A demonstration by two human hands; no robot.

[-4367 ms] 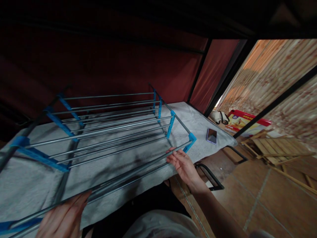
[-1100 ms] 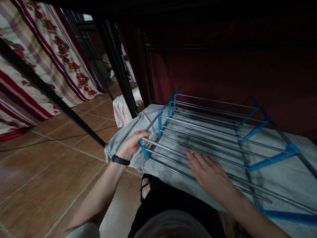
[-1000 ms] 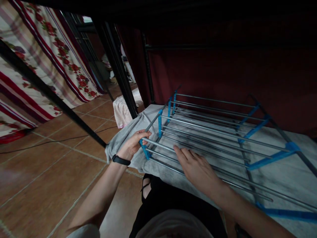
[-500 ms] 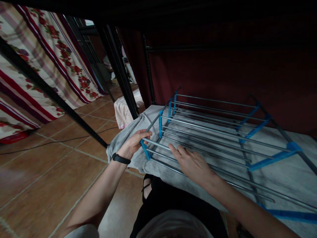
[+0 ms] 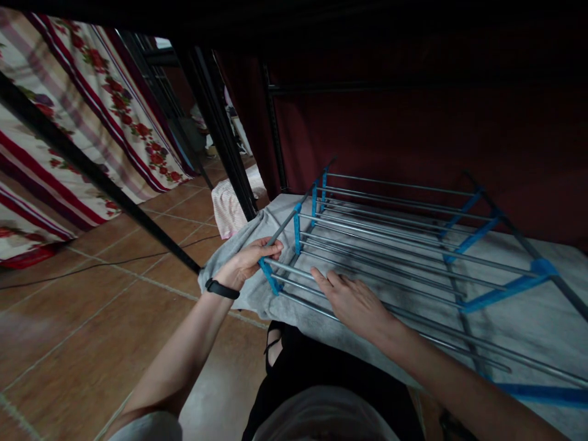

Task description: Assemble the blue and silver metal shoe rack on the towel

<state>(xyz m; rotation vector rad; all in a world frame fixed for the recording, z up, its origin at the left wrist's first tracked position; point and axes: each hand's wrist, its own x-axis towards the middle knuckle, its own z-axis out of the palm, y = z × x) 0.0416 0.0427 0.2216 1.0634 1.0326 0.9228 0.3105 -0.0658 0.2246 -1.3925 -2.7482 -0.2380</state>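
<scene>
A rack [image 5: 413, 244] of thin grey metal tubes with blue plastic brackets lies across a grey cloth [image 5: 546, 331]. My left hand [image 5: 255, 256], with a dark band on its wrist, is closed around the rack's front left corner, thumb on the side tube. Just below that hand, a blue bracket [image 5: 270, 277] joins the ends of the front tubes. My right hand [image 5: 351, 300] rests over the upper front metal tube [image 5: 294, 268], fingers curled round it and the index finger stretched along it. The palm side of my right hand is hidden.
Black metal posts [image 5: 225, 135] frame the space at the left, with a slanting black bar [image 5: 105, 190]. A dark red curtain [image 5: 413, 135] hangs behind. Further left are a flowered curtain [image 5: 124, 104], a tiled floor [image 5: 114, 312] with a dark cable, and a pinkish cloth [image 5: 229, 208].
Hardly anything differs. Both hands keep their places on the rack, and my left wrist has shifted very slightly up and to the left.
</scene>
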